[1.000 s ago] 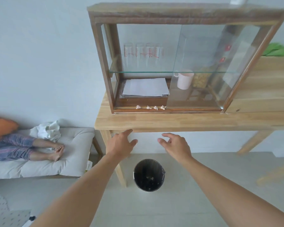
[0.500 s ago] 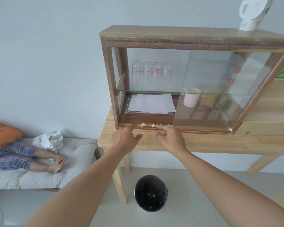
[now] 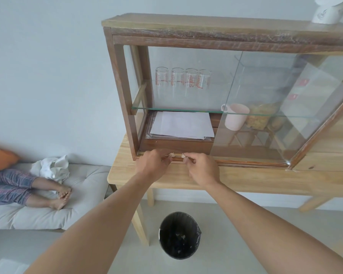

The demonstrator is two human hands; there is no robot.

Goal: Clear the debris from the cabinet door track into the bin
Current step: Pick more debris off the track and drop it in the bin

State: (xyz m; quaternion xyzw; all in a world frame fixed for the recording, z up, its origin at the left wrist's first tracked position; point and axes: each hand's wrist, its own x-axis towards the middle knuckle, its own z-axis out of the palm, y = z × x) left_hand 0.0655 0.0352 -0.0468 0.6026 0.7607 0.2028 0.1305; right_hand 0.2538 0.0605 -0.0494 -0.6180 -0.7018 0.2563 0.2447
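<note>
— Debris, small pale crumpled bits [image 3: 172, 154], sits in the brown wooden door track [image 3: 246, 162] along the cabinet's bottom front edge, just left of centre frame.

— Are the hands on it?

— Both. The left hand [image 3: 151, 165] has its fingers curled down onto the track beside one bit; whether it is pinching anything, I cannot tell. The right hand [image 3: 203, 168] has its fingertips pinched on another pale bit [image 3: 185, 156].

— And the bin?

— The round black bin with a dark liner [image 3: 179, 235] stands on the floor, lower centre, under the light wooden table [image 3: 255, 177].

— Any writing?

— Red measuring marks on the clear glass cups [image 3: 183, 81] on the upper shelf, too blurred to read.
</note>
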